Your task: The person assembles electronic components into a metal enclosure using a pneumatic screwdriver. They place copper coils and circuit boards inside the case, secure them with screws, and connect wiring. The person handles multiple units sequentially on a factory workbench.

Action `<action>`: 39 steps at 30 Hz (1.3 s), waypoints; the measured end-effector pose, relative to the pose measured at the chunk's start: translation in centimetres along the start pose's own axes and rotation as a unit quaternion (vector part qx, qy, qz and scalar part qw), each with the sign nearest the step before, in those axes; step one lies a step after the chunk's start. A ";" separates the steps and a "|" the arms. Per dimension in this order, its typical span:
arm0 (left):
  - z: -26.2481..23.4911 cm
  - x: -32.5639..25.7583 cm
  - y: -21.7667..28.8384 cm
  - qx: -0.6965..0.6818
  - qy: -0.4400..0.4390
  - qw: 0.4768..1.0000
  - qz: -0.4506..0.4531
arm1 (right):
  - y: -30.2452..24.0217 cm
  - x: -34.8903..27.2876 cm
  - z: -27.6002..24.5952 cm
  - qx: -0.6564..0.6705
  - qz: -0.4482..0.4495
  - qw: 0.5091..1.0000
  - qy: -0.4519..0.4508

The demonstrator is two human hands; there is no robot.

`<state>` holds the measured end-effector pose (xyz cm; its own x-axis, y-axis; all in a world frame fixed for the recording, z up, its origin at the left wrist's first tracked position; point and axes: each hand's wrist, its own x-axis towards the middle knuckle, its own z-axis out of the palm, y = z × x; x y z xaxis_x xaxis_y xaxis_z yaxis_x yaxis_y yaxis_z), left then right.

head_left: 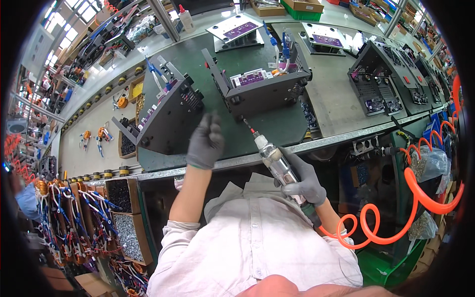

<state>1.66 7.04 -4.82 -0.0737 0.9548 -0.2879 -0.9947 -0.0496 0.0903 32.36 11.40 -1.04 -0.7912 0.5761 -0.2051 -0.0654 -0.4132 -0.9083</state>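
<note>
Assembly desk: two gloved hands, one pneumatic screwdriver, dark metal chassis

Right hand point(304, 180), grey glove, centre right of the frame: fingers wrapped around a pneumatic screwdriver point(278, 166), silver body, bit pointing up and left. Bit tip at the lower edge of the central chassis point(269, 94); contact cannot be told. Orange coiled hose point(376, 237) attached at the handle end, looping through the lower right.

Left hand point(206, 141), grey glove, centre of the frame: fingers partly curled; whether anything small sits between them cannot be told. Position: just beside the left chassis point(168, 119).

Central chassis, upper centre: dark sheet metal, tilted in view, purple circuit board point(250, 78) inside, blue-ended cables at its right. Left chassis: similar, left of centre. Both on a green mat point(232, 136) over the desk point(341, 99).

Also: third chassis point(373, 69), upper right; white bottle point(185, 20), red cap, upper left of centre; carton of silver hardware point(129, 237), lower left; coil-and-wire bundles point(54, 222), beside it.
</note>
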 end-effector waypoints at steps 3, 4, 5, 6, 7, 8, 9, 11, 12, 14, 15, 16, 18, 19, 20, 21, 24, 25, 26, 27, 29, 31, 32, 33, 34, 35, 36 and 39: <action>-2.2 0.2 -2.9 0.092 -0.021 0.995 -0.010 | 0.4 -0.3 0.2 -0.014 0.021 0.999 -0.025; -1.9 0.3 -3.7 0.123 -0.030 0.992 0.000 | 0.4 -0.4 0.2 -0.021 0.037 0.999 -0.032; -1.2 0.3 -4.5 0.153 -0.039 0.987 0.011 | 0.5 -0.4 0.2 -0.026 0.034 0.999 -0.030; -0.2 0.1 -5.2 0.199 -0.008 0.979 0.034 | 0.8 -0.4 0.3 -0.032 0.031 0.999 -0.029; 0.0 0.2 -5.4 0.212 -0.005 0.977 0.030 | 0.9 -0.4 0.5 -0.037 0.026 0.999 -0.028; 0.2 0.3 -5.4 0.225 -0.001 0.974 0.026 | 0.8 -0.5 0.6 -0.033 0.027 0.999 -0.026; 0.3 0.3 -5.5 0.238 0.002 0.971 0.022 | 0.8 -0.6 0.6 -0.029 0.028 0.999 -0.024; 0.7 0.4 -5.9 0.234 -0.021 0.972 -0.008 | 0.9 -0.8 0.5 -0.030 0.027 0.999 -0.017; 0.9 0.4 -6.1 0.232 -0.033 0.972 -0.023 | 0.9 -0.8 0.4 -0.035 0.025 0.999 -0.015; 1.4 0.4 -6.5 0.275 0.002 0.961 -0.002 | 0.8 -1.0 0.1 -0.034 0.024 0.999 -0.011; 1.7 0.4 -6.7 0.296 0.019 0.955 0.009 | 0.7 -1.1 0.1 -0.026 0.024 0.999 -0.011; 2.3 0.3 -7.2 0.359 0.054 0.931 0.049 | 0.6 -1.2 0.0 -0.018 0.023 1.000 -0.010; 3.5 0.1 -8.2 0.474 0.120 0.863 0.128 | 0.6 -1.2 0.1 -0.082 -0.012 0.997 0.001; 3.5 0.3 -8.5 0.484 0.126 0.856 0.132 | 0.7 -1.3 0.0 -0.113 -0.031 0.993 0.009; 3.5 0.5 -8.6 0.493 0.132 0.849 0.136 | 0.9 -1.3 -0.4 -0.140 -0.045 0.989 0.007; 3.6 0.7 -8.9 0.502 0.138 0.842 0.140 | 1.5 -1.3 -0.8 -0.166 -0.057 0.984 0.005; 4.4 0.3 -9.6 0.496 0.146 0.854 0.061 | 1.7 -1.2 -0.9 -0.142 -0.046 0.988 0.039; 4.3 0.2 -9.8 0.524 0.131 0.836 0.100 | 1.8 -1.2 -0.8 -0.115 -0.034 0.991 0.055; 4.0 0.2 -9.8 0.550 0.115 0.815 0.140 | 2.5 -0.7 -1.4 -0.148 -0.092 0.980 0.095; 3.9 0.1 -9.8 0.574 0.099 0.793 0.179 | 2.4 -0.6 -1.4 -0.061 -0.067 0.988 0.125; 5.2 0.8 -8.7 0.678 0.000 0.617 0.399 | 2.3 0.2 -2.2 -0.064 -0.058 0.982 0.167; 7.7 2.7 -7.0 0.712 -0.061 0.423 0.557 | 3.3 1.3 -3.8 -0.074 -0.082 0.977 0.181; 9.6 3.5 -6.3 0.725 -0.054 0.335 0.599 | 3.8 1.6 -4.3 -0.077 -0.071 0.977 0.188; 10.9 4.6 -5.3 0.768 -0.058 0.289 0.569 | 4.2 1.9 -4.6 -0.079 -0.061 0.976 0.192; 12.2 5.7 -4.3 0.806 -0.059 0.241 0.537 | 4.2 2.0 -4.6 -0.074 -0.058 0.978 0.186; 13.2 6.5 -3.6 0.841 -0.060 0.191 0.502 | 4.2 2.0 -4.6 -0.069 -0.056 0.980 0.179; 14.1 7.0 -3.1 0.903 -0.044 0.167 0.394 | 4.2 2.1 -4.7 -0.065 -0.053 0.982 0.172; 15.5 7.8 -2.6 0.982 0.003 0.125 0.145 | 4.7 2.8 -5.0 -0.078 -0.089 0.982 0.148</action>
<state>4.79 19.20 7.49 -0.0928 0.9957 -0.0008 0.9836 0.0918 0.1553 32.87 14.57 -7.68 -0.5630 0.8184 -0.1149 -0.0731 -0.1878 -0.9795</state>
